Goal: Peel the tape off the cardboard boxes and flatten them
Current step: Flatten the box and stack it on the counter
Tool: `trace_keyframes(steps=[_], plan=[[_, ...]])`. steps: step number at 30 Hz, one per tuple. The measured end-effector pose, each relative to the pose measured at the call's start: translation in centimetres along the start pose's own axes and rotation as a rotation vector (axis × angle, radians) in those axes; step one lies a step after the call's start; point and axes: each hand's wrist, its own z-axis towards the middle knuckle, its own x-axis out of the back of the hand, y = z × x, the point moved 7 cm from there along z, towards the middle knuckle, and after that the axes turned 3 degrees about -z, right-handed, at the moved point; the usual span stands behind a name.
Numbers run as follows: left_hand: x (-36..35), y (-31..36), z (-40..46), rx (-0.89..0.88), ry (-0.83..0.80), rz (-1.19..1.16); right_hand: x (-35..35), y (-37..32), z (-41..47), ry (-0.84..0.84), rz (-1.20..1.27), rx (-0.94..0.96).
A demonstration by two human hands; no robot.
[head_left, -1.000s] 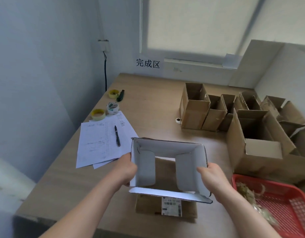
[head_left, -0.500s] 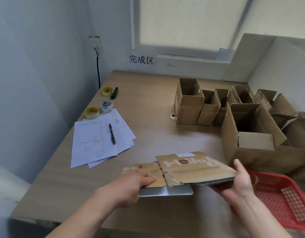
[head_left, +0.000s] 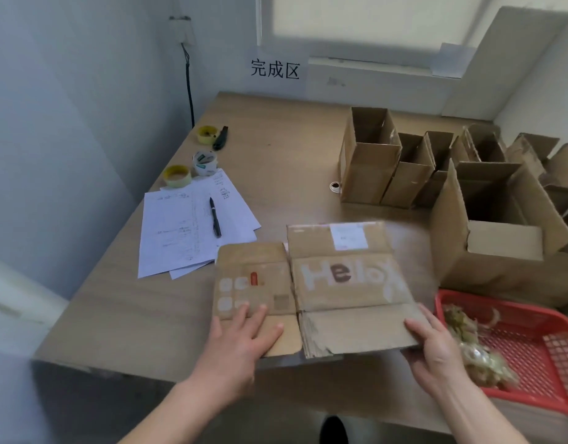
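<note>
1. Now one flattened "Hello" box (head_left: 346,283) lies at the near edge of the desk (head_left: 276,161).
2. Three tape rolls (head_left: 178,176) sit at far left, beside one pen (head_left: 215,216) on loose sheets.
3. Several open cardboard boxes (head_left: 369,155) stand at right; one red basket (head_left: 532,347).
4. Left hand (head_left: 241,344) presses flat, fingers spread, on the side flap.
5. Right hand (head_left: 436,350) grips the box's near right corner.

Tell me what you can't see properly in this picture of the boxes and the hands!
Head view only:
- Flattened box: its underside is hidden against the table; the label's print is blurred.
- Right hand: fingertips tucked under the cardboard.
- Red basket: cut off by the right edge; its contents are blurred.
- Papers: writing too small.
- Left hand: lies flat on a flap.
</note>
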Motion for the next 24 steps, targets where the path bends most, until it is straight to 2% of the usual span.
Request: trace_keyframes(steps=[2, 4, 6, 8, 10, 12, 17, 20, 24], plan=[[-4.3, -0.9, -0.4, 0.046, -0.192, -0.025, 2.1, 2.4, 0.1, 0.121, -0.471, 0.010], [-7.5, -1.8, -1.0, 0.063, -0.313, -0.064, 2.5, 3.0, -0.4, 0.188, -0.940, 0.101], [-9.3, -2.3, -1.1, 0.088, -0.342, -0.119, 0.9, 3.1, -0.7, 0.161, -1.296, 0.277], [-9.1, -2.4, -0.1, 0.123, -0.258, -0.165, -2.1, 3.6, -0.7, 0.044, -1.502, 0.468], [-7.7, -2.5, 1.8, 0.153, -0.102, -0.162, -5.5, 4.4, -0.2, -0.099, -1.616, 0.584], [-6.7, -2.5, 4.1, 0.170, -0.012, -0.149, -8.8, 5.3, 0.7, -0.218, -1.715, 0.654], [-7.4, -1.1, 8.8, 0.087, -0.047, -0.069, -13.5, 9.0, 2.6, -0.473, -1.889, 0.760], [-8.9, -1.0, 9.5, 0.056, -0.039, -0.029, -13.0, 10.6, 3.4, -0.464, -1.929, 0.780], [-8.5, -0.9, 9.2, 0.083, 0.148, -0.036, -13.0, 11.1, 3.8, -0.474, -1.907, 0.766]])
